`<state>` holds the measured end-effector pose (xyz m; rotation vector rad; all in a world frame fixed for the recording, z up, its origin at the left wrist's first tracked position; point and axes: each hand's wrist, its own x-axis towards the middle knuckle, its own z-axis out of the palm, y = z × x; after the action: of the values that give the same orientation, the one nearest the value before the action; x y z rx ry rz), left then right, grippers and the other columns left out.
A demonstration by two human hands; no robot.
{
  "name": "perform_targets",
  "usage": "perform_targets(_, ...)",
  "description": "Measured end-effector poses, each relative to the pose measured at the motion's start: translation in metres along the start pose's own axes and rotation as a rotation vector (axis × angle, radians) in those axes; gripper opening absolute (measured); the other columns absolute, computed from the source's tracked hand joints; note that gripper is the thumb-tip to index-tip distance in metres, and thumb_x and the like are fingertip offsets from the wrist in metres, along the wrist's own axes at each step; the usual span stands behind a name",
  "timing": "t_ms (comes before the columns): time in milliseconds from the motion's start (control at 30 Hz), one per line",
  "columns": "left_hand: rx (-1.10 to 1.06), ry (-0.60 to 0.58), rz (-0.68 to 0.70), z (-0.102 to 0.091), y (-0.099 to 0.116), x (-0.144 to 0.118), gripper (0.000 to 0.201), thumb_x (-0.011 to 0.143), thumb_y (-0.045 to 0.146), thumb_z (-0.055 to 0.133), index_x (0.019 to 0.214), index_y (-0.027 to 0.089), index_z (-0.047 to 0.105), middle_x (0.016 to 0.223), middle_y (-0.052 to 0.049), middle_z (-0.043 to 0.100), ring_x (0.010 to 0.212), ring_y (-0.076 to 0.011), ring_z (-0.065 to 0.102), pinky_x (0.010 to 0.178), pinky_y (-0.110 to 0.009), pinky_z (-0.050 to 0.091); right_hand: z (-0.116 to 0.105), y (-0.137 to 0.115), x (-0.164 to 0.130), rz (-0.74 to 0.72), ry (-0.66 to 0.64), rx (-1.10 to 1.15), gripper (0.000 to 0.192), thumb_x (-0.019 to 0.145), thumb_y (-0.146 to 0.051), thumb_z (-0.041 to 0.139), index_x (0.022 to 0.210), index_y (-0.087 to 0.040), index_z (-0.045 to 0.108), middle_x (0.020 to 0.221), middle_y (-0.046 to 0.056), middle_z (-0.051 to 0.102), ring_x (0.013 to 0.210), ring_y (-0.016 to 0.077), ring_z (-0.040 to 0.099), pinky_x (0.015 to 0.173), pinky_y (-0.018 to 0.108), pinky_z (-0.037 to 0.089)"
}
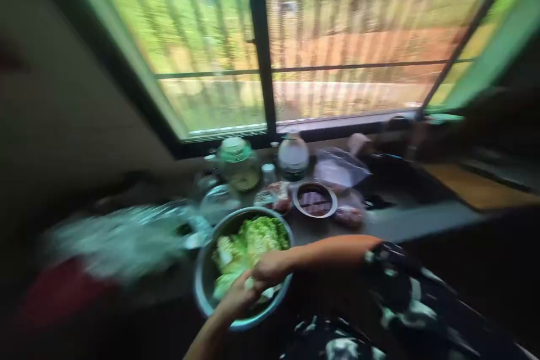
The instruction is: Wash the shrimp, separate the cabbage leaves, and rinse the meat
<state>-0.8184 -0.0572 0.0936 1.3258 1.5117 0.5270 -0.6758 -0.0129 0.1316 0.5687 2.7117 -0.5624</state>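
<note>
A round metal basin (201, 287) holds torn cabbage leaves (262, 233), green with pale ribs. Over its front part my left hand (241, 294) and my right hand (272, 267) meet, fingers closed. A small pale bit of cabbage leaf (250, 282) shows between them, though motion blur smears the fingers. My left forearm comes in from the bottom edge, and my right one crosses the basin's right rim from a dark patterned sleeve.
Behind the basin stand a green-lidded jar (238, 166), a clear bottle (293, 156), a bowl of dark liquid (315, 201) and bagged food (350, 214). Blurred plastic bags (126, 239) lie left. A cutting board (485, 185) lies right, beside the dark sink (400, 183). A barred window rises behind.
</note>
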Motion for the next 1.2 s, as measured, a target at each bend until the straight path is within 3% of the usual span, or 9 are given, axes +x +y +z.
perform_targets(133,-0.197,-0.390,-0.020,-0.007,0.013,0.003,0.012,0.053,0.014,0.062,0.057,0.017,0.051,0.053,0.005,0.047,0.048,-0.0077,0.040,0.047,-0.020,0.032,0.016,0.005,-0.012,0.198,0.145,-0.079,0.024,0.090,-0.024,0.044,0.087,-0.014,0.065,0.085,0.010,0.067,0.071,0.0196,0.061,0.055,0.026,0.033)
perform_targets(267,-0.470,-0.545,-0.121,-0.036,0.005,0.006,0.012,0.060,0.019,0.055,0.056,0.018,0.044,0.048,0.005,0.039,0.040,-0.0077,0.037,0.042,-0.021,0.031,0.021,0.019,0.003,0.110,0.310,-0.079,0.028,0.092,-0.021,0.033,0.089,-0.016,0.061,0.086,0.010,0.064,0.073,0.0200,0.059,0.061,0.029,0.035)
perform_targets(467,-0.666,-0.316,-0.123,-0.015,-0.009,-0.007,0.033,0.084,0.045,0.039,0.062,0.020,0.039,0.052,0.006,0.033,0.040,-0.0078,0.031,0.043,-0.022,0.027,0.022,0.014,0.011,0.084,0.298,-0.101,0.028,0.091,-0.020,0.032,0.084,-0.016,0.058,0.085,0.011,0.063,0.074,0.0211,0.058,0.064,0.031,0.034)
perform_targets(567,-0.538,0.101,-0.158,0.002,-0.011,-0.003,0.040,0.090,0.053,0.029,0.071,0.021,0.044,0.057,0.003,0.040,0.049,-0.0114,0.036,0.053,-0.027,0.034,0.020,0.012,0.019,0.099,0.282,-0.125,0.031,0.092,-0.018,0.029,0.084,-0.017,0.059,0.082,0.011,0.064,0.073,0.0218,0.059,0.061,0.031,0.032)
perform_targets(633,-0.328,0.398,-0.166,0.009,-0.011,0.000,0.036,0.092,0.046,0.031,0.076,0.020,0.049,0.069,-0.003,0.052,0.064,-0.0162,0.047,0.067,-0.032,0.040,0.020,0.007,0.024,0.124,0.282,-0.146,0.029,0.091,-0.018,0.030,0.085,-0.016,0.059,0.082,0.011,0.064,0.073,0.0229,0.061,0.060,0.031,0.031)
perform_targets(667,-0.235,0.476,-0.158,0.012,-0.012,0.001,0.034,0.093,0.040,0.030,0.078,0.019,0.051,0.077,-0.007,0.057,0.073,-0.0186,0.051,0.074,-0.033,0.040,0.020,0.005,0.025,0.133,0.286,-0.153,0.028,0.090,-0.018,0.032,0.084,-0.016,0.059,0.081,0.011,0.065,0.073,0.0232,0.061,0.060,0.031,0.031)
perform_targets(833,-0.044,0.418,-0.068,0.008,-0.012,-0.002,0.034,0.092,0.028,0.026,0.084,0.016,0.056,0.087,-0.013,0.062,0.083,-0.0218,0.055,0.080,-0.034,0.040,0.024,-0.002,0.027,0.135,0.333,-0.131,0.025,0.090,-0.021,0.035,0.080,-0.018,0.057,0.076,0.009,0.065,0.071,0.0208,0.063,0.062,0.029,0.034)
perform_targets(1000,-0.064,0.423,-0.043,-0.002,-0.010,-0.005,0.034,0.093,0.031,0.024,0.082,0.017,0.053,0.075,-0.006,0.054,0.074,-0.0187,0.048,0.074,-0.034,0.038,0.023,0.003,0.027,0.141,0.395,-0.019,0.025,0.091,-0.028,0.035,0.078,-0.019,0.054,0.075,0.007,0.064,0.071,0.0194,0.061,0.064,0.028,0.037)
perform_targets(1200,-0.226,0.315,0.076,-0.008,-0.017,-0.009,0.024,0.090,0.030,0.035,0.068,0.021,0.036,0.063,0.003,0.039,0.062,-0.0125,0.035,0.062,-0.029,0.032,0.021,0.003,0.017,0.051,0.298,0.339,0.044,0.094,-0.050,0.031,0.069,-0.020,0.051,0.069,0.003,0.061,0.061,0.0144,0.052,0.060,0.027,0.039)
